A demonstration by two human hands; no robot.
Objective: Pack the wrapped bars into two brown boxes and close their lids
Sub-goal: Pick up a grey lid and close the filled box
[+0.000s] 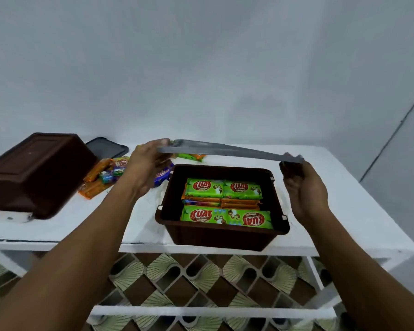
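An open brown box (pixel 215 236) stands on the white table, filled with green and orange wrapped bars (pixel 225 203). Above it hovers a flat grey lid (pixel 230 152), seen almost edge-on and tilted down to the right. My left hand (pixel 146 167) grips the lid's left end and my right hand (pixel 305 187) grips its right end. A second brown box (pixel 37 172) lies upside down at the left. Several loose wrapped bars (pixel 105 174) lie between the two boxes, partly hidden by my left hand.
A dark phone (pixel 106 147) lies flat behind the loose bars near the wall. One green bar (pixel 193 156) sits behind the open box under the lid. The table's (pixel 344 211) front edge runs just below the box; a patterned floor shows beneath.
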